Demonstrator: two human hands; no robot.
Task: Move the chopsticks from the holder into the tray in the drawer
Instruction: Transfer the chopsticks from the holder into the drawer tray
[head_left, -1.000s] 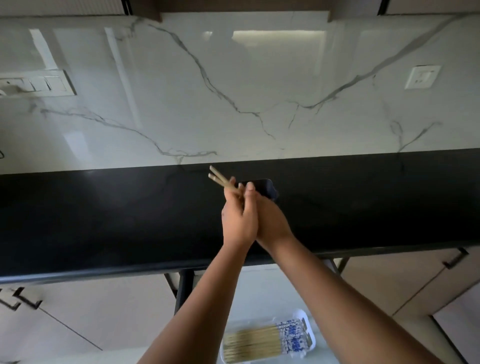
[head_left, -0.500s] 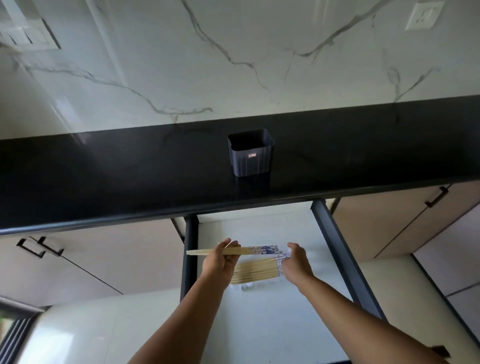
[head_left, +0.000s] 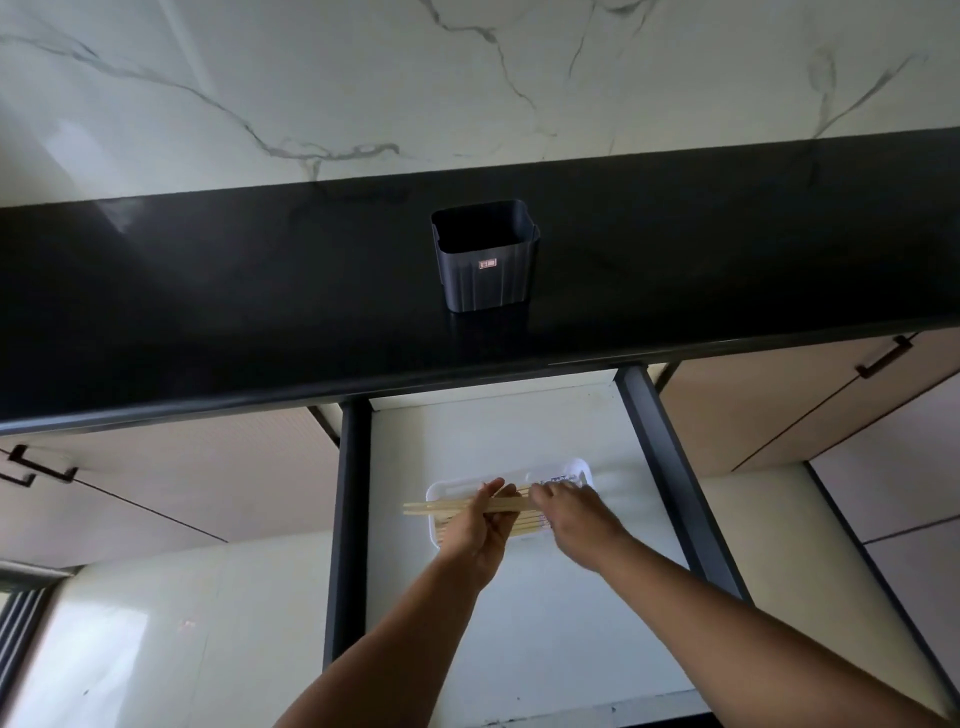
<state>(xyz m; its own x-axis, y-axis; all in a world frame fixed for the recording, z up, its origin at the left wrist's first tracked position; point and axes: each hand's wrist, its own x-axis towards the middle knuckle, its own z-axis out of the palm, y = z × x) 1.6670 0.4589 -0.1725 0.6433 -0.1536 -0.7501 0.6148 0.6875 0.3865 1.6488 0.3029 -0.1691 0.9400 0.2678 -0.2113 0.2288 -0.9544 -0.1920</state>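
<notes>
A black counter (head_left: 208, 291) spans the view, with an open drawer (head_left: 519, 623) below at 6 o'clock. The dark holder (head_left: 485, 260) stands on the counter at 12 o'clock from the white tray (head_left: 441, 491) in the drawer. The left hand (head_left: 475, 530) clasps wooden chopsticks (head_left: 431, 508) lying across the tray. The right hand (head_left: 571, 519) touches their 3 o'clock ends; I cannot tell whether it grips.

- You have open floor in the drawer (head_left: 519, 649) in front of the tray (head_left: 439, 491); nothing lies there.
- Dark side rails (head_left: 345, 519) bound your passage left and right.
- The counter (head_left: 208, 312) edge overhangs the drawer's back.
- The holder (head_left: 485, 260) stands alone on the counter, bare surface on both sides.
</notes>
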